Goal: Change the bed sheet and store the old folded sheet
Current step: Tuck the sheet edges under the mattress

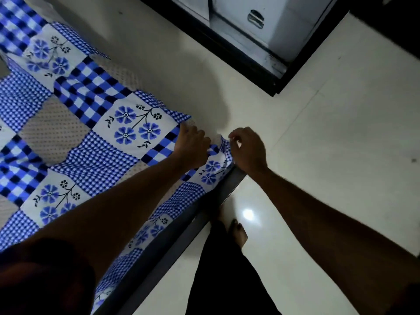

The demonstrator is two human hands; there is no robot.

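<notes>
Two hands are meeting at the corner of the bed frame (200, 220), and one sheet (95, 142) is lying spread over the bed above that frame. The left hand (193, 145) is lying knuckles-up on the cloth just inside the frame's corner. Its grip is closing, with the fingers curling down over a fold of the sheet. The right hand (247, 151) is hovering just beyond the frame's corner, over the floor (329, 144). Its grip is nearly closed, with fingertips and thumb pinching the sheet's outer edge where the cloth is bunching up.

One patchwork print is covering the whole sheet: squares of large blue, black and white check, squares of fine blue gingham, white squares each bearing blue flowers on black stems, and pale dotted squares. Several flower squares are showing. The sheet's edge is hanging over the frame's long side. The cloth is lying mostly flat away from the corner and rumpling only near the hands.

One bare foot (238, 233) is standing on the glossy pale floor just beside the frame, below dark trousers (227, 276). One cupboard (261, 30) with a dark base and one metal handle (256, 18) is standing well apart from the frame's corner, across the floor.
</notes>
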